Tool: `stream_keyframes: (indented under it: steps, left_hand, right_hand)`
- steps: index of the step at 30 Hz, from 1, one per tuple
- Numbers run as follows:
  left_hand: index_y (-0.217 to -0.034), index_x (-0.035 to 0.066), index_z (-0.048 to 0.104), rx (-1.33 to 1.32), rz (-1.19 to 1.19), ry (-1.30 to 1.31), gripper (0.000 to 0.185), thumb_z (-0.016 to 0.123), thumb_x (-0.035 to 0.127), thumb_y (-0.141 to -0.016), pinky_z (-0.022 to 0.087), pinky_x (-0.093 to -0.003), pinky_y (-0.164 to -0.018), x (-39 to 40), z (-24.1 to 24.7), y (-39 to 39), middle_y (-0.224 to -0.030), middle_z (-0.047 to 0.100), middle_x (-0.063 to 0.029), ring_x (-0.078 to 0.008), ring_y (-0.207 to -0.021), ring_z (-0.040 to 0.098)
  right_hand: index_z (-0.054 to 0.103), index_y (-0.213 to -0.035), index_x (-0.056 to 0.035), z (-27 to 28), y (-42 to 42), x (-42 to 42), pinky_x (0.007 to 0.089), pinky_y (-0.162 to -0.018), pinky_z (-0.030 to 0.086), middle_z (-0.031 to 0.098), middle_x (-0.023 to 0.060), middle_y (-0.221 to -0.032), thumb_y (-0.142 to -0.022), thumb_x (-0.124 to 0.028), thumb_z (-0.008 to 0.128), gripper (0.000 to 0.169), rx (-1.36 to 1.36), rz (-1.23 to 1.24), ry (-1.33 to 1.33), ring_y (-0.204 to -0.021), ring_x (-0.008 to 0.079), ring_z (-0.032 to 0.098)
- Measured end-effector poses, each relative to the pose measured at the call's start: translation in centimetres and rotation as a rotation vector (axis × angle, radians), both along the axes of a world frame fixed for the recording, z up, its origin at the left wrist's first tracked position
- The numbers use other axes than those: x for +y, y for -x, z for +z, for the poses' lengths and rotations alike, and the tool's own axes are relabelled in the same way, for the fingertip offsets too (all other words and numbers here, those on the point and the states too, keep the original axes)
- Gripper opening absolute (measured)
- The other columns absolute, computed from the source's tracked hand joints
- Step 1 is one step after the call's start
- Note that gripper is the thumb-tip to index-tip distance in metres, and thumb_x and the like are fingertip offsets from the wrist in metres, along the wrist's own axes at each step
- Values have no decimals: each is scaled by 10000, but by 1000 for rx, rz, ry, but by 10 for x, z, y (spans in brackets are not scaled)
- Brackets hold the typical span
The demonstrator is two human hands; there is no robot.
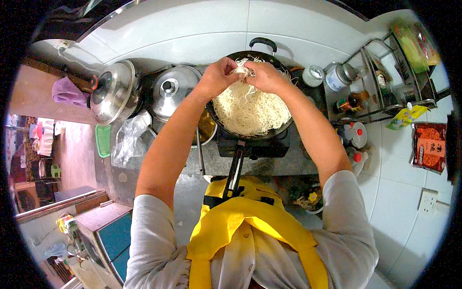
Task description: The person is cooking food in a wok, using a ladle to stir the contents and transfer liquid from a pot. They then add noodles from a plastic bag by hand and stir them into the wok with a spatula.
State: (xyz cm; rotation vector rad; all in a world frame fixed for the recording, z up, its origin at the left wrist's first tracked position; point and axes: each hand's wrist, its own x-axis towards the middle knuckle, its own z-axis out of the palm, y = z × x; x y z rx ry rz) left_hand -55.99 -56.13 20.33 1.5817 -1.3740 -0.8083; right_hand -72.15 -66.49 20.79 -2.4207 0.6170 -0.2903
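Note:
Thin pale noodles fill most of a black wok on the stove. Over the far side of the wok, my left hand and my right hand meet, both pinching one clump of noodles between the fingertips. Loose strands hang from this clump towards the heap below. The wok's long handle points back at my body, and its black loop handle stands by the wall. Whatever lies under the noodles is hidden.
Left of the wok are a pot with food, a domed metal lid, a tilted lidded pot, a clear plastic bag and a green basket. Glass jars and a wire rack with bottles stand right.

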Motion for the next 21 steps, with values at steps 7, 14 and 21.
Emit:
stream_keyframes:
  steps: [7, 14, 21]
  left_hand:
    - [-921, 28, 602, -420, 50, -28, 290, 691, 223, -726, 468, -368, -675, 1, 7, 7, -796, 634, -157, -302, -734, 616]
    - [-939, 37, 629, -226, 63, -35, 279, 690, 220, -738, 466, -325, -626, 13, 20, -11, -694, 614, -101, -186, -631, 584]
    - [-897, 11, 632, -97, 102, -136, 199, 653, 181, -796, 468, -308, -624, 1, 13, -9, -723, 636, -75, -151, -649, 582]
  right_hand:
    - [581, -947, -30, -7, -7, -20, 457, -726, 474, 622, 212, -873, -743, -200, 629, 270, 7, -119, 259, -829, 384, 603]
    - [636, -999, -75, -2, 8, -56, 372, -704, 504, 652, 137, -891, -764, -285, 675, 318, -49, -229, -100, -737, 270, 638]
    - [578, -1052, -33, 51, -30, -30, 263, -644, 485, 619, 25, -914, -838, -132, 581, 236, -195, 37, -399, -758, 112, 573]
